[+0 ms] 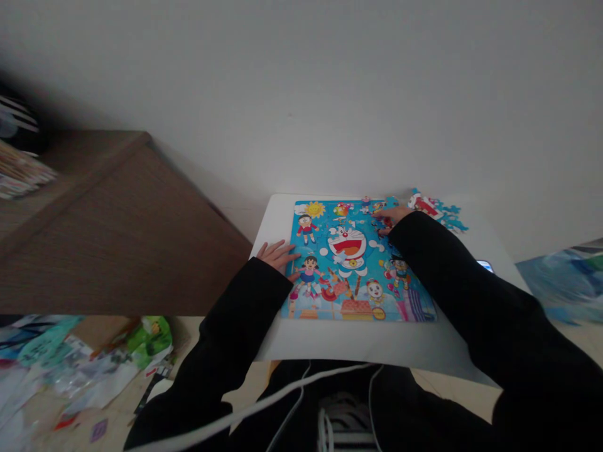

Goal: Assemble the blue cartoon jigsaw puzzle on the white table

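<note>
A colourful cartoon jigsaw puzzle [330, 245] lies flat on a small white table, with a big blue-and-white cat figure at its centre. My left hand [277, 256] rests at the puzzle's left edge, fingers spread and touching it. Over the upper right part is my right hand [398, 216], its thumb and forefinger around a small puzzle piece [387, 222] with red on it. The fingers partly cover this piece. Several pieces near the top right edge look loose or unevenly set. A heap of loose puzzle pieces [445, 213] lies beyond my right wrist.
The white table [330, 339] stands against a grey wall [301, 94]. A brown wooden cabinet [117, 251] is at the left. A phone [485, 266] partly shows beside my right sleeve. White cords [282, 397] hang across my lap. Bags and packaging [94, 358] litter the floor at left.
</note>
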Demonstrator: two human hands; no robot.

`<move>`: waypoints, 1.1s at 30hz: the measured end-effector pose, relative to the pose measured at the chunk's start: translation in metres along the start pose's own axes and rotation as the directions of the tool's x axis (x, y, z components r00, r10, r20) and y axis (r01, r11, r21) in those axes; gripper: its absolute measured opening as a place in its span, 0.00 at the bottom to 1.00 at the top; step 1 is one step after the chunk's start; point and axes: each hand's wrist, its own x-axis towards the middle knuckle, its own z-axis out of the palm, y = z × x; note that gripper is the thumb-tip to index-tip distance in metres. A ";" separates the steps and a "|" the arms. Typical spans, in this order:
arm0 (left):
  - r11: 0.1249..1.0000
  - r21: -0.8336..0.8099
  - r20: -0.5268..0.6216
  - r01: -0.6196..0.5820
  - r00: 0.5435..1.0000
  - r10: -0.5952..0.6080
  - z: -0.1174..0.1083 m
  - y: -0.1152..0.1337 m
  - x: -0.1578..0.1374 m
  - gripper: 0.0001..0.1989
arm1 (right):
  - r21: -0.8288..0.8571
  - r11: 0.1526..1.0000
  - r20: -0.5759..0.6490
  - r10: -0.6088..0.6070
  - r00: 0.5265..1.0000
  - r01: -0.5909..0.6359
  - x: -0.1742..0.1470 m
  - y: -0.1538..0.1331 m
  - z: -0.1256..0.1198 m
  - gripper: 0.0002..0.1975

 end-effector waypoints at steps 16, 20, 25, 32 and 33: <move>0.997 -0.027 -0.164 -0.075 0.984 0.070 0.012 -0.007 -0.002 0.20 | -0.048 0.998 0.208 -0.031 0.978 0.042 0.002 -0.008 -0.014 0.19; 0.996 -0.033 -0.176 -0.088 0.981 0.081 0.013 -0.007 -0.002 0.22 | -0.017 0.997 0.264 -0.070 0.962 0.077 0.008 -0.009 -0.006 0.15; 0.995 -0.015 -0.217 -0.094 0.972 0.089 0.001 -0.005 -0.002 0.23 | 0.119 0.993 0.062 -0.032 0.998 0.024 0.000 -0.014 -0.011 0.11; 0.986 -0.164 -0.209 -0.002 0.977 -0.032 -0.026 0.006 -0.041 0.24 | 0.392 0.883 -0.220 -0.182 0.958 0.258 -0.028 -0.118 -0.038 0.14; 0.980 -0.196 -0.187 0.033 0.980 -0.071 -0.025 0.009 -0.049 0.23 | 0.419 0.854 -0.227 -0.229 0.947 0.307 -0.030 -0.136 -0.037 0.13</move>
